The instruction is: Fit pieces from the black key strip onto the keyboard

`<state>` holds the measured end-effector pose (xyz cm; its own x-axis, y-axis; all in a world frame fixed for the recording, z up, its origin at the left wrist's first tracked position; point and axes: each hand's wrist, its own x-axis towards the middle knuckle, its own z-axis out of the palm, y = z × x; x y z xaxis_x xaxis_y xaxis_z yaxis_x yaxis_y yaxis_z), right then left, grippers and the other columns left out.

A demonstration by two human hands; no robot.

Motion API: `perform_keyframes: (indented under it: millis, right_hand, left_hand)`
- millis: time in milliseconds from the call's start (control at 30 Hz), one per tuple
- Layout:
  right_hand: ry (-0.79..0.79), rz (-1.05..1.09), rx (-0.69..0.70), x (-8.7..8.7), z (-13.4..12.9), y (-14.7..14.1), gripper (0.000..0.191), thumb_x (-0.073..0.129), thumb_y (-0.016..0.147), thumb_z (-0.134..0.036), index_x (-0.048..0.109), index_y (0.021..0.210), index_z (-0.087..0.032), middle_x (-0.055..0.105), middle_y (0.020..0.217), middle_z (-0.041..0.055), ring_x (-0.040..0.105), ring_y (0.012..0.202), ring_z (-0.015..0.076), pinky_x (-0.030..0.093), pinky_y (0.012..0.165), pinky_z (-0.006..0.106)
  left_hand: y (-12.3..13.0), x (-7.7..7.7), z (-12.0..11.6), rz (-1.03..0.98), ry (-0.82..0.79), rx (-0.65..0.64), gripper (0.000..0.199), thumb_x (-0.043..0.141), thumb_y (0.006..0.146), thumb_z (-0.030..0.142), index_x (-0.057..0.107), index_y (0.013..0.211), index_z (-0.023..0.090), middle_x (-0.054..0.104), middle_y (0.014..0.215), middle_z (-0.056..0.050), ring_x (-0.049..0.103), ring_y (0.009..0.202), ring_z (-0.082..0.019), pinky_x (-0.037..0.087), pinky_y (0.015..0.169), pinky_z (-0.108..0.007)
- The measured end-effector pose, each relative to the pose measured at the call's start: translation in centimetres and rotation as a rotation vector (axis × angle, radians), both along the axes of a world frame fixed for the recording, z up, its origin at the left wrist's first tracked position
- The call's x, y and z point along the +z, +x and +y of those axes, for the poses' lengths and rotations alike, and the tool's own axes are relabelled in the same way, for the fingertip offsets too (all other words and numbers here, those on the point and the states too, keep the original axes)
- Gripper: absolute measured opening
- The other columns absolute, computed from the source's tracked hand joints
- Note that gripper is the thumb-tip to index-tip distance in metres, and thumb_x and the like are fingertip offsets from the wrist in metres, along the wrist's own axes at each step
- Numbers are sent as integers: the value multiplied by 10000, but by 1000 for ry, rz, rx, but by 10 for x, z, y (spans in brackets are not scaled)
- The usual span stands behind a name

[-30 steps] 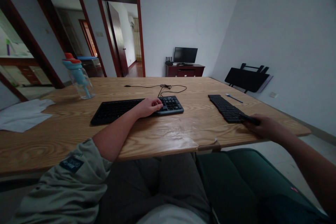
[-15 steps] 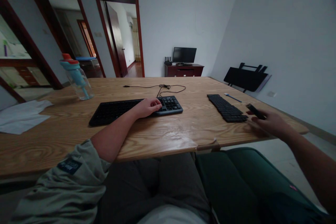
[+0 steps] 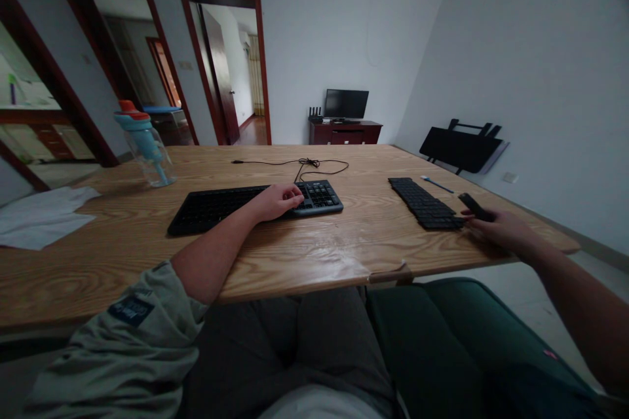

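Observation:
A black computer keyboard (image 3: 319, 195) lies in front of me, partly hidden under my forearm. My left hand (image 3: 279, 201) is closed on it with curled fingers, left of the number pad; the fingertips are partly hidden. At the right, my right hand (image 3: 506, 230) grips a black oblong piece (image 3: 476, 207) with a lighter end; its exact kind is unclear. This hand is low over the table, beside the near corner of a block of black keycaps (image 3: 422, 203) laid in rows with a jagged edge.
A thin blue stick (image 3: 437, 184) lies behind the keycaps. The keyboard's cable (image 3: 308, 162) is bunched behind it. A clear water bottle (image 3: 150, 150) and white paper sheets (image 3: 46, 213) are at the left of the wooden table (image 3: 339, 255). Green seat cushions (image 3: 452, 334) sit below its right edge.
My right hand has shifted slightly to the left, with the black piece still in it. My left hand and the keyboard have stayed put.

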<state>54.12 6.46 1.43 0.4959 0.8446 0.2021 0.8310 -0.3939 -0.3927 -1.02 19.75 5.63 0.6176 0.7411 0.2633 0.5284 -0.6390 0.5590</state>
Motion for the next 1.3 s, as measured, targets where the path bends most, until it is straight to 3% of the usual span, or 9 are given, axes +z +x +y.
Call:
perform_keyframes:
  millis: [133, 433, 600, 800, 1000, 1167, 1300]
  right_hand:
    - [-54, 130, 25, 3, 0, -6, 455, 639, 771, -438, 750, 1133, -185, 743, 1109, 149, 682, 1005, 338, 499, 865, 408]
    - [-51, 172, 68, -1, 0, -3, 501, 647, 744, -472, 729, 1151, -192, 748, 1090, 126, 671, 1012, 331, 480, 902, 416]
    - [-57, 129, 39, -1, 0, -2, 557, 644, 742, -554, 728, 1157, -194, 740, 1064, 136, 669, 980, 335, 480, 877, 424]
    - [-10, 186, 0, 3, -12, -12, 489, 632, 677, -465, 706, 1057, -166, 730, 996, 132, 672, 919, 312, 495, 801, 392]
    - [-49, 170, 81, 6, -21, -23, 416, 652, 673, -487, 703, 956, -187, 730, 894, 100, 662, 844, 304, 482, 728, 379]
    - [-38, 117, 101, 6, -16, -22, 393, 656, 662, -469, 719, 945, -203, 737, 915, 97, 662, 881, 320, 479, 761, 389]
    - [-30, 120, 102, 4, -16, -18, 491, 654, 673, -528, 727, 1025, -193, 742, 990, 119, 665, 941, 334, 480, 810, 405]
  left_hand:
    - [1, 1, -1, 8, 8, 6, 370, 548, 867, 475, 706, 962, 154, 678, 773, -36, 567, 686, -171, 410, 628, -280]
    - [1, 0, -1, 12, -3, 4, 366, 552, 863, 485, 700, 924, 156, 668, 770, -39, 562, 698, -175, 399, 632, -278]
    - [1, 1, -2, 16, -7, 8, 360, 553, 863, 482, 699, 925, 159, 666, 769, -35, 550, 690, -170, 395, 633, -276]
    - [0, 1, -3, 19, 0, 5, 380, 547, 868, 491, 701, 947, 153, 675, 783, -41, 562, 702, -175, 400, 639, -279]
    - [1, 1, -3, 15, -6, 8, 369, 549, 870, 499, 700, 926, 167, 681, 777, -33, 564, 693, -172, 404, 635, -276]
    - [1, 1, -3, 22, -1, 12, 375, 547, 869, 504, 700, 927, 167, 686, 783, -35, 576, 704, -177, 411, 641, -279]
    - [1, 0, -3, 27, 5, 12, 379, 549, 869, 506, 705, 928, 166, 685, 775, -34, 578, 703, -178, 414, 642, -281]
